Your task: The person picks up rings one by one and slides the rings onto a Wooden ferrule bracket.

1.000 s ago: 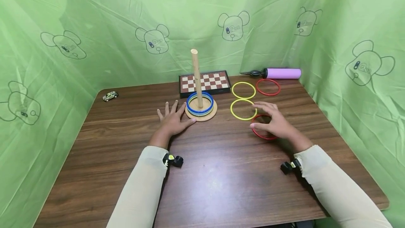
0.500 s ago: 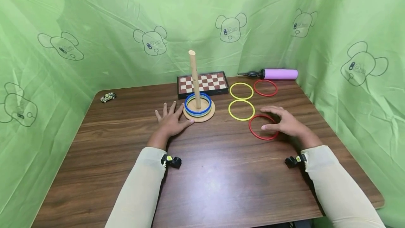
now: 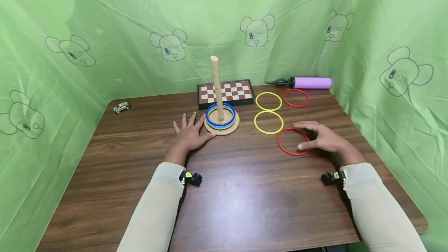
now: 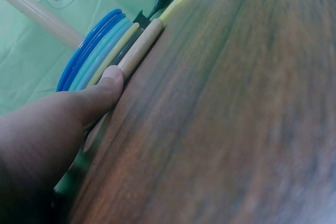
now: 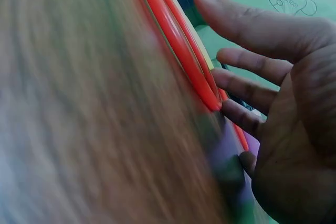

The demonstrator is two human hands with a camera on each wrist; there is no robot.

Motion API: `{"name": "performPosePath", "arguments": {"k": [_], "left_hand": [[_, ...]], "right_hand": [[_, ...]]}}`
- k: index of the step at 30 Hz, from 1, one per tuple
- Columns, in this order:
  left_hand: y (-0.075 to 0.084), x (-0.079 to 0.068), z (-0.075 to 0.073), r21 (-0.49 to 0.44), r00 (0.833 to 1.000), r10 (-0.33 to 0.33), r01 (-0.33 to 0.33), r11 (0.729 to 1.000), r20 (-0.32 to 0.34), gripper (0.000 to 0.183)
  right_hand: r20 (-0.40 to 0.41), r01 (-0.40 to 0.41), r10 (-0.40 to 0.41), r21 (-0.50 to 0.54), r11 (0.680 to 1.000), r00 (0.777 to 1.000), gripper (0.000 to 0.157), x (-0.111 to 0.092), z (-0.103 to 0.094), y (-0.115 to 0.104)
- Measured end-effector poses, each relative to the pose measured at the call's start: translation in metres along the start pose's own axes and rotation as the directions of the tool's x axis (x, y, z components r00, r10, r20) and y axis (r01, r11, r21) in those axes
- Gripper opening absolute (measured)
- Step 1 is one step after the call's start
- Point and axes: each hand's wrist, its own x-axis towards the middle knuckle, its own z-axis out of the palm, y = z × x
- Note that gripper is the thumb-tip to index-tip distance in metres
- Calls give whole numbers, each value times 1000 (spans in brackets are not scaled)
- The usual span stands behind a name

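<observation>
A wooden peg (image 3: 217, 84) stands upright on a round base (image 3: 227, 130), with several rings stacked round its foot, blue (image 3: 220, 125) on top. My left hand (image 3: 190, 137) lies spread beside it. Its thumb (image 4: 111, 80) presses the edge of the base in the left wrist view. My right hand (image 3: 323, 137) hovers over the right side of the nearer red ring (image 3: 278, 140), thumb and fingers apart and nothing pinched. In the right wrist view, fingertips come right up to the red ring (image 5: 178, 40). That ring lies flat on the table.
Two yellow rings (image 3: 268, 133) and another red ring (image 3: 295, 106) lie farther back. A checkered board (image 3: 238, 90) sits behind the peg, a purple hand pump (image 3: 312, 83) at the back right. A toy car (image 3: 121, 107) stands far left. Green cloth (image 3: 213, 3) walls the table (image 3: 231, 182).
My right hand has drawn to the right across the nearer red ring, uncovering more of it. The ring stays where it was. My left hand keeps its place at the base.
</observation>
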Motion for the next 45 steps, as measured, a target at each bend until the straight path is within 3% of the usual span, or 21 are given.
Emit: {"name": "performPosePath", "arguments": {"k": [8, 18, 30, 38, 45], "left_hand": [[1, 2, 1, 22, 1000, 7, -7, 1000, -10, 104], [2, 3, 1, 23, 1000, 2, -2, 1000, -7, 105], [0, -1, 0, -6, 1000, -13, 13, 1000, -6, 104], [0, -1, -1, -14, 1000, -10, 10, 1000, -9, 103], [0, 0, 1, -6, 1000, -8, 8, 1000, -8, 103]], "right_hand": [[69, -32, 31, 19, 999, 997, 80, -7, -2, 2], [108, -2, -1, 26, 1000, 994, 79, -10, -4, 5], [121, 23, -21, -18, 1000, 992, 86, -3, -2, 2], [107, 27, -26, -12, 1000, 994, 79, -3, 0, -4], [97, 56, -48, -75, 996, 994, 77, -5, 6, -14]]}}
